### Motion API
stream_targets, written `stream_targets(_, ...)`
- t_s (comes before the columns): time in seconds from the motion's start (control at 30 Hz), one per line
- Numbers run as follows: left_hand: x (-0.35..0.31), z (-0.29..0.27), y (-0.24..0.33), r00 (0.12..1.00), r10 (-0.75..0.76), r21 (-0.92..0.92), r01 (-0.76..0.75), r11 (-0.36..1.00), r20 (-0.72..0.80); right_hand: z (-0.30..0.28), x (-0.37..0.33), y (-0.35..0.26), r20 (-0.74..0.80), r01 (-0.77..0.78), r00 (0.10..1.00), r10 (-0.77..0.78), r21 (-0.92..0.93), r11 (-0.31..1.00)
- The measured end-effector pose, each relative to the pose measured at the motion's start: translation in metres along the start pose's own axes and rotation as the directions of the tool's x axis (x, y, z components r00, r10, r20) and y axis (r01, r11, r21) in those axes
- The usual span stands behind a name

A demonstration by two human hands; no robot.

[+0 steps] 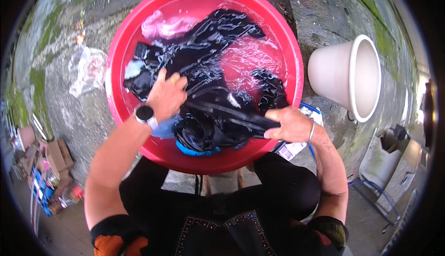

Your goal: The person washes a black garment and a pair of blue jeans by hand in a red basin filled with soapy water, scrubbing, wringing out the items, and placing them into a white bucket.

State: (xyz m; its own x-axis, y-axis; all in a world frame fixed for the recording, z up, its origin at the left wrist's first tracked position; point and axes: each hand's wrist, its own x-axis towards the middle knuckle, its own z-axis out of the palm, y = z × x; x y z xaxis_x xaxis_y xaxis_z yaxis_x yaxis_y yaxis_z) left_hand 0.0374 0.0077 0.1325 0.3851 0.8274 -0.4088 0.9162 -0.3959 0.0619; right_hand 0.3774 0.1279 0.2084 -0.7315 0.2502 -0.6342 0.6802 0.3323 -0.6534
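A big round red basin (116, 56) holds soapy water and wet laundry. A black garment (218, 112) lies stretched across its near half. My left hand (167, 96), with a ring and a dark wristwatch, presses closed on one end of the black garment. My right hand (287, 124), wearing a thin bangle, grips the other end near the basin's right rim. A pink cloth (164, 26) floats at the far left of the water. A blue cloth (192, 150) peeks out under the black one at the near rim.
A pale plastic bucket (345, 73) lies on its side to the right of the basin. A crumpled clear plastic bag (85, 70) rests on the mossy concrete ground at left. Cardboard boxes and clutter (51, 168) sit at lower left. A grey container (382, 163) stands at lower right.
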Motion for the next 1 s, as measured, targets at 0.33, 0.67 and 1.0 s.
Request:
stream_targets(0.33,-0.058,-0.087,-0.017,0.968,-0.225,-0.900,0.191,0.391,0.108,-0.066,-0.024,0.006,-0.104,-0.009,0.994,0.044,0.312,0.950)
stream_targets(0.67,0.078,0.049,0.038,0.893,-0.438,-0.956,0.212,0.202,0.105,-0.004,0.150,0.094,-0.537,0.136,0.774,0.335,0.659,0.740)
stream_targets(1.0,0.073,0.090,-0.005,0.750,-0.498,-0.632,-0.139,-0.763,0.436,0.008,0.184,0.123,-0.434,0.079,0.832,0.346,0.709,0.700)
